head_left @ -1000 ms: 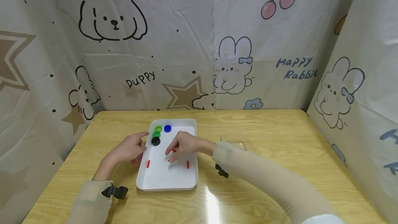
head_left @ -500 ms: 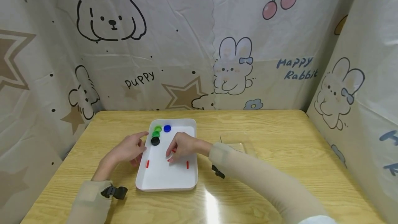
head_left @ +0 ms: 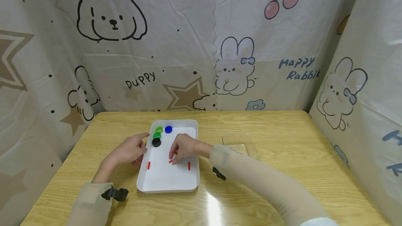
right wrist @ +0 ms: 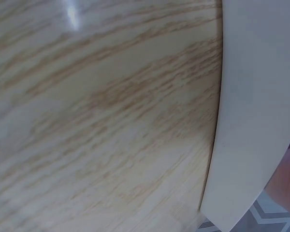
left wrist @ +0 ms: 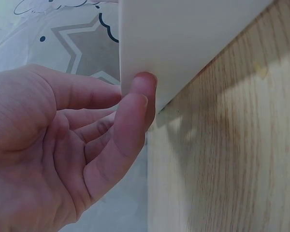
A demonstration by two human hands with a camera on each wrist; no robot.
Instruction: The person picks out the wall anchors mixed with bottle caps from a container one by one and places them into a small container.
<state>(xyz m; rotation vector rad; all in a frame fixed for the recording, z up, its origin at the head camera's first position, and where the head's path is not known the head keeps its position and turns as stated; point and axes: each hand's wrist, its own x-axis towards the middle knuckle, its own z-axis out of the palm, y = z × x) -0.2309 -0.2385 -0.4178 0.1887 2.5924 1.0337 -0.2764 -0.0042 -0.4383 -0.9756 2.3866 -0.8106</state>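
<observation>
A shallow white tray (head_left: 166, 183) lies on the wooden table. My right hand (head_left: 184, 147) reaches over its right wall, thumb and index finger pinching a short red stick (head_left: 171, 161) near the tray's middle. More red shows (head_left: 176, 153) partly hidden between the fingers. My left hand (head_left: 130, 150) is at the tray's left side; in the left wrist view its relaxed fingertips (left wrist: 144, 83) touch the outer wall. Two other red sticks lie in the tray, a left one (head_left: 149, 165) and a right one (head_left: 189, 166). The right wrist view shows mostly table and tray wall.
Round caps sit at the tray's back left: light green (head_left: 159, 129), green (head_left: 157, 135), black (head_left: 156, 142) and blue (head_left: 168, 129). A clear flat sheet or case (head_left: 240, 147) lies right of the tray, partly behind the right sleeve. A printed curtain (head_left: 188, 44) encloses the table.
The right thumb and index finger have drawn together on the red stick, which shows more fully now. The right forearm has shifted slightly left. My left hand stays at the tray's side.
</observation>
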